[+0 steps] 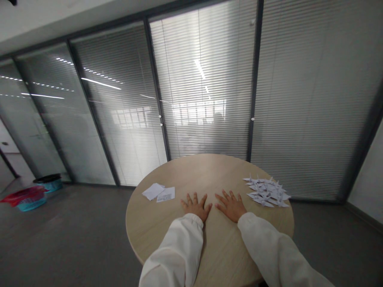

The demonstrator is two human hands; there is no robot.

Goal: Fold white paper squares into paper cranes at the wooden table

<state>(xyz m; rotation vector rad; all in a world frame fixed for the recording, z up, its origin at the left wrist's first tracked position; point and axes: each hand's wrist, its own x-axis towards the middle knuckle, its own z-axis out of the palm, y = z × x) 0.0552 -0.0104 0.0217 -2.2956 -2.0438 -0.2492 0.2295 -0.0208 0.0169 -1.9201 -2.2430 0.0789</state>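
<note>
Both palms rest flat on a round wooden table point(206, 167), fingers spread. My left hand point(196, 206) lies just right of a few white paper sheets point(153, 191), apart from them; the nearest sheet point(166, 194) carries printed text. My right hand point(231, 205) is a short way left of a cluster of folded white paper cranes point(266, 191), not touching it. Neither hand holds anything. White sleeves cover both forearms down to the wrists.
A glass partition with blinds point(206, 87) stands behind the table's far edge. On the grey floor point(89, 231) to the left are a blue basin with a red bag point(30, 199) and another with a black bag point(50, 182).
</note>
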